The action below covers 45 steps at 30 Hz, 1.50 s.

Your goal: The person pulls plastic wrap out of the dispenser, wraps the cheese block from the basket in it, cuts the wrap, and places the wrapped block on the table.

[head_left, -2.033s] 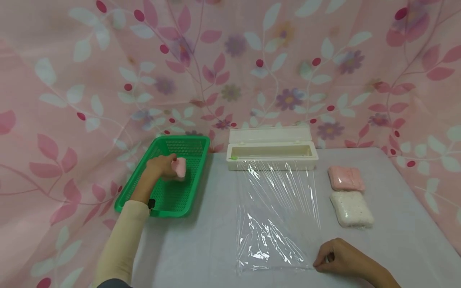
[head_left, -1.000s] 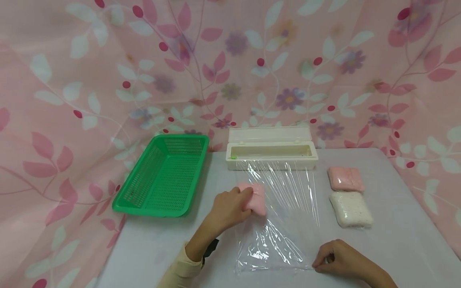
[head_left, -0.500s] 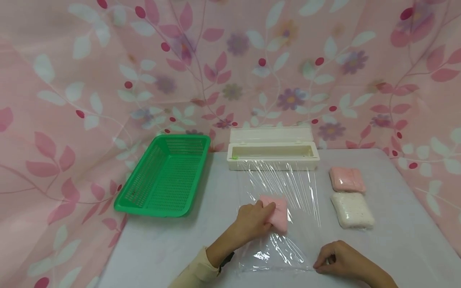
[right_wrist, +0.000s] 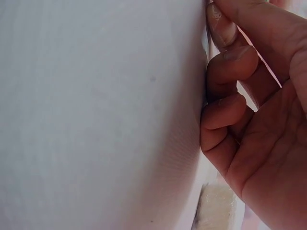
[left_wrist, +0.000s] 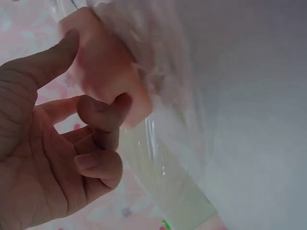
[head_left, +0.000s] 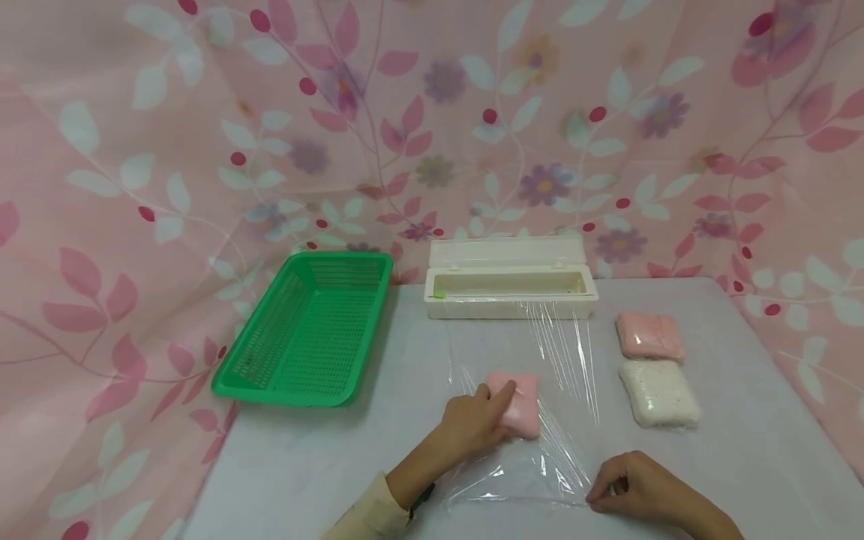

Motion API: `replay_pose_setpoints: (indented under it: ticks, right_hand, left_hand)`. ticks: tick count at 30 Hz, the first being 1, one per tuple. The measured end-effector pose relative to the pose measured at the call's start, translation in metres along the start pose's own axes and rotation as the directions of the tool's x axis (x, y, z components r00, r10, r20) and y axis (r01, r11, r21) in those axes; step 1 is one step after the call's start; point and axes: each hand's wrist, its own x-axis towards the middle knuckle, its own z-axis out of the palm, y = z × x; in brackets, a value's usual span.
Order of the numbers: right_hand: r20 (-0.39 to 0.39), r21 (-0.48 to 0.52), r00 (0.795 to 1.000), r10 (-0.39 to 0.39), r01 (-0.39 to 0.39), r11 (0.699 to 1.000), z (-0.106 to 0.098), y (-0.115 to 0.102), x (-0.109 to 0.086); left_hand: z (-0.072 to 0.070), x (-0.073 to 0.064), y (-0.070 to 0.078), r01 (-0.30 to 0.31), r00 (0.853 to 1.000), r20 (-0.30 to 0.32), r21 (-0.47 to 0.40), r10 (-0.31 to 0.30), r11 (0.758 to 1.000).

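My left hand (head_left: 472,424) grips a soft-looking pink square block (head_left: 523,412) by its left side, over the middle of a sheet of clear plastic wrap (head_left: 567,375). In the left wrist view the thumb lies on one face of the pink block (left_wrist: 103,62) and a fingertip dents its edge. The wrap runs forward from a white dispenser box (head_left: 513,307) whose lid stands up. At the sheet's near right corner my right hand (head_left: 637,487) pinches the wrap's edge between thumb and index finger. Its other fingers (right_wrist: 225,112) curl by the tabletop in the right wrist view.
A green plastic basket (head_left: 324,345) stands at the left of the table. To the right of the wrap lie a pink wrapped block (head_left: 650,335) and a white wrapped block (head_left: 660,394), one behind the other. A floral curtain (head_left: 432,135) hangs behind the table.
My left hand has carried the pink block from the green basket rightward onto the wrap. Creases on the wrap's left side have shifted. My right hand has stayed at the corner.
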Motion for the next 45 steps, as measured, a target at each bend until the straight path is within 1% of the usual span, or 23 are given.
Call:
replay_pose_setpoints:
  ticks: [3, 5, 7, 8, 9, 11, 12, 14, 16, 19, 21, 23, 24, 25, 27, 29, 31, 33, 36, 38, 39, 42, 45]
  right_hand:
    - [-0.007, -0.013, 1.000, -0.001, 0.001, 1.000, 0.002, 0.001, 0.000]
    - [-0.011, -0.013, 1.000, 0.006, -0.006, 1.000, 0.003, 0.001, 0.000]
    - [-0.014, -0.009, 1.000, 0.019, -0.020, 1.000, 0.003, 0.001, 0.000]
    - [-0.013, -0.005, 1.000, 0.028, -0.028, 1.000, 0.004, 0.001, -0.001]
    - [-0.010, 0.000, 0.999, 0.036, -0.036, 0.999, 0.003, 0.001, -0.001]
    - [-0.008, -0.002, 0.999, 0.042, -0.042, 0.999, 0.003, 0.001, -0.002]
    - [-0.008, -0.006, 0.999, 0.042, -0.042, 0.999, 0.002, 0.001, -0.002]
    - [-0.012, -0.016, 0.999, 0.038, -0.038, 0.999, 0.001, 0.001, -0.003]
    - [-0.016, -0.029, 0.999, 0.031, -0.032, 0.999, 0.000, 0.000, -0.002]
    - [-0.021, -0.038, 0.999, 0.025, -0.026, 0.999, -0.001, 0.000, -0.001]
    - [-0.023, -0.040, 1.000, 0.010, -0.011, 0.999, -0.001, 0.000, 0.000]
    - [-0.021, -0.041, 1.000, -0.002, 0.001, 0.999, -0.002, -0.001, -0.001]
    - [-0.024, -0.052, 1.000, -0.015, 0.014, 0.999, -0.002, -0.001, -0.002]
    - [-0.027, -0.063, 0.999, -0.032, 0.030, 0.998, -0.004, -0.002, -0.002]
    - [-0.027, -0.083, 0.998, -0.061, 0.059, 0.995, -0.008, -0.007, -0.002]
    - [-0.034, -0.110, 0.997, -0.067, 0.063, 0.992, -0.016, -0.014, -0.001]
    - [-0.053, -0.142, 0.997, -0.064, 0.056, 0.988, -0.026, -0.024, 0.003]
    - [-0.080, -0.170, 0.996, -0.028, 0.014, 0.985, -0.038, -0.034, 0.007]
    - [-0.143, -0.229, 0.989, 0.025, -0.058, 0.972, -0.055, -0.047, 0.015]
    - [-0.189, -0.261, 0.980, 0.063, -0.112, 0.959, -0.064, -0.052, 0.022]
    - [-0.213, -0.277, 0.974, 0.083, -0.142, 0.950, -0.068, -0.055, 0.026]
    - [-0.286, -0.317, 0.949, 0.131, -0.223, 0.922, -0.078, -0.057, 0.040]
    - [-0.335, -0.313, 0.928, 0.165, -0.275, 0.909, -0.085, -0.052, 0.056]
  left_hand:
    - [-0.006, -0.020, -0.007, 0.030, 1.000, -0.006, 0.027, -0.030, 0.999]
    - [-0.012, -0.037, -0.014, 0.004, 1.000, -0.008, 0.049, -0.004, 0.999]
    - [-0.018, -0.055, -0.022, -0.060, 0.998, 0.010, 0.016, 0.060, 0.998]
    - [-0.019, -0.064, -0.025, -0.106, 0.994, 0.021, -0.013, 0.106, 0.994]
    - [-0.020, -0.073, -0.028, -0.149, 0.988, 0.043, -0.056, 0.151, 0.987]
    - [-0.018, -0.086, -0.033, -0.228, 0.969, 0.066, -0.129, 0.237, 0.965]
    - [-0.017, -0.091, -0.035, -0.256, 0.960, 0.071, -0.161, 0.270, 0.953]
    - [-0.011, -0.099, -0.037, -0.303, 0.946, 0.065, -0.175, 0.318, 0.937]
    - [-0.006, -0.103, -0.039, -0.332, 0.939, 0.041, -0.152, 0.341, 0.931]
    - [0.002, -0.106, -0.042, -0.367, 0.930, -0.033, -0.084, 0.365, 0.926]
    - [0.006, -0.106, -0.043, -0.382, 0.922, -0.091, -0.054, 0.376, 0.923]
    - [0.008, -0.106, -0.045, -0.373, 0.923, -0.125, -0.066, 0.363, 0.925]
    - [0.007, -0.105, -0.046, -0.363, 0.928, -0.127, -0.101, 0.350, 0.927]
    - [0.006, -0.105, -0.047, -0.344, 0.937, -0.119, -0.152, 0.329, 0.927]
    - [0.002, -0.102, -0.050, -0.296, 0.955, -0.085, -0.276, 0.283, 0.915]
    - [-0.003, -0.098, -0.054, -0.239, 0.970, -0.048, -0.403, 0.240, 0.884]
    - [-0.010, -0.092, -0.059, -0.195, 0.977, -0.026, -0.499, 0.211, 0.844]
    - [-0.018, -0.084, -0.064, -0.176, 0.980, -0.025, -0.568, 0.196, 0.804]
    - [-0.030, -0.070, -0.070, -0.167, 0.984, -0.054, -0.626, 0.172, 0.762]
    - [-0.038, -0.060, -0.074, -0.171, 0.985, -0.088, -0.627, 0.149, 0.760]
    - [-0.041, -0.055, -0.076, -0.173, 0.985, -0.110, -0.619, 0.133, 0.766]
    - [-0.051, -0.036, -0.080, -0.163, 0.982, -0.174, -0.580, 0.074, 0.798]
    - [-0.054, -0.017, -0.086, -0.133, 0.977, -0.212, -0.534, 0.020, 0.835]
